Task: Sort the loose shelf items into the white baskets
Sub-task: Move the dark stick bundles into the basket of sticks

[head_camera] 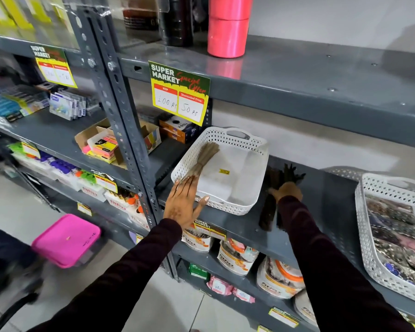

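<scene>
A white perforated basket (247, 173) stands tilted on the grey shelf (326, 188). A tan bundle of sticks (205, 158) lies along its left wall. My left hand (183, 203) rests flat on the basket's near left rim, fingers spread, holding nothing. Right of the basket, loose dark brown bundles of sticks (270, 209) lie on the shelf. My right hand (288, 190) is closed over one dark bundle there. A second white basket (369, 226) at the far right holds several dark shiny packets.
A price card (180, 92) hangs from the shelf above, where a pink roll (228, 27) stands. Jars (237, 257) fill the shelf below. Boxes of sticky notes (103, 147) sit to the left. A pink-lidded box (66, 239) is on the floor.
</scene>
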The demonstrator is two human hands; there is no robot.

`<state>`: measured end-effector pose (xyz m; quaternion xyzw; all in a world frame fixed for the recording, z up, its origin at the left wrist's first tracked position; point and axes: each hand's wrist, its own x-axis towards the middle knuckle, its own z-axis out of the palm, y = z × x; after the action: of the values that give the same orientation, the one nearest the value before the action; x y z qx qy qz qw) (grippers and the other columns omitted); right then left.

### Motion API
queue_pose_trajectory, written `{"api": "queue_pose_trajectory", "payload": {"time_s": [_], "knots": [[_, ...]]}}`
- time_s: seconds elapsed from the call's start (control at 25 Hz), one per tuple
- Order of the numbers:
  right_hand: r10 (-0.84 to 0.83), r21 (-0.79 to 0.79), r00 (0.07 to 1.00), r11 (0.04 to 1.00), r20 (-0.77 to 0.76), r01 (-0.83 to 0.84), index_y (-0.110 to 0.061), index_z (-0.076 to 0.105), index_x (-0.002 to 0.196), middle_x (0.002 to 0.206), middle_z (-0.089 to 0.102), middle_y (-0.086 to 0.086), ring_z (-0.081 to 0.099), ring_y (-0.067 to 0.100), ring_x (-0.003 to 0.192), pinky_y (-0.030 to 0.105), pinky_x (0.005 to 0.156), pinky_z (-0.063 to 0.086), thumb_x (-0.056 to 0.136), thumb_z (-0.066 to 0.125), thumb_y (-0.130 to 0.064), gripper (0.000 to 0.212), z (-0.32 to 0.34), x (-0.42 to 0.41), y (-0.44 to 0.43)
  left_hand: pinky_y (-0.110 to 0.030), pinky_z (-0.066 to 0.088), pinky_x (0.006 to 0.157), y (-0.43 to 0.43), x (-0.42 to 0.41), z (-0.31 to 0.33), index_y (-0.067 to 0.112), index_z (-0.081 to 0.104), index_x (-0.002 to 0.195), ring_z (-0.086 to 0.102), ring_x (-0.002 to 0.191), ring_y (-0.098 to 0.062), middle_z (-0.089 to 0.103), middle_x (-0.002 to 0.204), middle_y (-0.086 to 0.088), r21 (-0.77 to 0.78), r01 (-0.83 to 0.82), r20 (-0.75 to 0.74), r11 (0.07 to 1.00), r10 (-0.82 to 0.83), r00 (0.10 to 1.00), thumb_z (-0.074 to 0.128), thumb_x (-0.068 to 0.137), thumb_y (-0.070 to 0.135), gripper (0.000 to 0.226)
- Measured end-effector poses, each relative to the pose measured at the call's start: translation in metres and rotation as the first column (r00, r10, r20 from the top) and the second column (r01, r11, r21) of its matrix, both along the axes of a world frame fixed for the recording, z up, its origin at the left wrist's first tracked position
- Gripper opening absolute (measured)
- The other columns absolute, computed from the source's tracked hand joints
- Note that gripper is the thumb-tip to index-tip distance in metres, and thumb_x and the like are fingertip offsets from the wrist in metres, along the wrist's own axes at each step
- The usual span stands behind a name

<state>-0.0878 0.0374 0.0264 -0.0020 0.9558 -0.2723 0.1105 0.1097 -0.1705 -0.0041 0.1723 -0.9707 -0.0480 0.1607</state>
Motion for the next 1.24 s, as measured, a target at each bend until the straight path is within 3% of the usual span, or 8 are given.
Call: {"api": "queue_pose_trajectory", "payload": {"time_s": [0.08, 0.36, 0.64, 0.8, 0.92, 1.08, 1.16, 1.24], "knots": [[-0.083, -0.154, 0.996, 0.985, -0.037, 0.076, -0.006, 0.063, 0.077, 0.096, 0.070, 0.021, 0.066, 0.035, 0.102, 0.037, 0.088, 0.052, 0.084, 0.067, -0.032, 0.028, 0.021, -0.008, -0.005, -0.043, 0.026, 0.115, 0.000, -0.001, 0.000, 0.002, 0.036, 0.140, 0.047, 0.131, -0.028, 0.052, 0.139, -0.018, 0.004, -0.014, -0.011, 1.000, 0.014, 1.000, 0.002, 0.093, 0.061, 0.083], [-0.194, -0.437, 0.895, 0.900, -0.401, 0.000, -0.005, 0.069, 0.105, 0.110, 0.072, 0.018, 0.065, 0.034, 0.107, 0.038, 0.091, 0.051, 0.083, 0.068, -0.032, 0.035, 0.093, -0.016, -0.051, -0.045, 0.033, 0.112, 0.001, -0.001, 0.000, 0.002, 0.039, 0.138, 0.051, 0.127, -0.029, 0.056, 0.134, -0.018, 0.034, -0.032, 0.002, 0.999, 0.032, 0.999, 0.003, 0.095, 0.060, 0.081], [0.148, -0.098, 0.987, 0.983, -0.059, -0.153, 0.001, 0.053, 0.123, 0.128, 0.060, 0.021, 0.056, 0.035, 0.121, 0.038, 0.100, 0.045, 0.085, 0.067, -0.028, 0.050, 0.027, -0.002, -0.127, -0.040, 0.023, 0.114, 0.000, -0.004, -0.004, 0.003, 0.028, 0.144, 0.043, 0.134, -0.026, 0.049, 0.142, -0.017, 0.031, -0.037, -0.009, 0.999, 0.038, 0.999, 0.003, 0.094, 0.060, 0.080], [0.207, -0.065, 0.974, 0.977, 0.092, -0.201, 0.000, 0.052, 0.127, 0.130, 0.060, 0.021, 0.058, 0.033, 0.120, 0.039, 0.103, 0.048, 0.085, 0.071, -0.025, 0.053, -0.008, 0.009, -0.140, -0.037, 0.012, 0.117, -0.004, -0.007, -0.010, 0.006, 0.018, 0.147, 0.032, 0.141, -0.023, 0.037, 0.151, -0.015, 0.026, -0.031, -0.010, 0.999, 0.031, 0.999, -0.001, 0.092, 0.064, 0.083], [0.273, -0.020, 0.962, 0.962, -0.004, -0.273, -0.001, 0.059, 0.120, 0.124, 0.063, 0.022, 0.060, 0.034, 0.116, 0.038, 0.098, 0.049, 0.089, 0.065, -0.031, 0.044, 0.002, 0.010, -0.141, -0.039, 0.020, 0.117, -0.003, -0.005, -0.010, 0.004, 0.027, 0.144, 0.039, 0.137, -0.025, 0.045, 0.145, -0.016, 0.033, -0.033, -0.013, 0.999, 0.033, 0.999, 0.001, 0.093, 0.062, 0.082], [0.105, -0.160, 0.903, 0.969, -0.416, -0.186, -0.001, 0.065, 0.105, 0.107, 0.069, 0.024, 0.067, 0.037, 0.098, 0.040, 0.088, 0.052, 0.093, 0.056, -0.021, 0.026, 0.016, -0.004, -0.080, -0.042, 0.031, 0.114, -0.003, -0.005, -0.009, 0.002, 0.039, 0.139, 0.048, 0.130, -0.027, 0.054, 0.137, -0.016, 0.039, -0.031, -0.021, 0.999, 0.032, 0.999, 0.003, 0.095, 0.058, 0.080], [0.035, 0.022, 0.918, 0.999, -0.396, -0.029, 0.002, 0.060, 0.116, 0.119, 0.062, 0.029, 0.058, 0.041, 0.112, 0.045, 0.098, 0.045, 0.093, 0.055, -0.021, 0.033, 0.005, -0.020, -0.034, -0.043, 0.031, 0.114, -0.002, -0.005, -0.008, 0.001, 0.039, 0.139, 0.048, 0.130, -0.028, 0.054, 0.137, -0.017, 0.045, -0.036, -0.024, 0.998, 0.037, 0.999, 0.002, 0.094, 0.059, 0.082], [0.019, 0.255, 0.980, 0.966, -0.199, 0.033, 0.004, 0.054, 0.125, 0.132, 0.052, 0.030, 0.046, 0.042, 0.125, 0.048, 0.108, 0.037, 0.090, 0.062, -0.029, 0.049, -0.012, -0.028, 0.001, -0.042, 0.030, 0.115, -0.001, -0.004, -0.007, 0.002, 0.038, 0.140, 0.046, 0.131, -0.027, 0.052, 0.139, -0.017, 0.057, -0.039, -0.013, 0.998, 0.040, 0.999, 0.001, 0.093, 0.060, 0.083]]}}
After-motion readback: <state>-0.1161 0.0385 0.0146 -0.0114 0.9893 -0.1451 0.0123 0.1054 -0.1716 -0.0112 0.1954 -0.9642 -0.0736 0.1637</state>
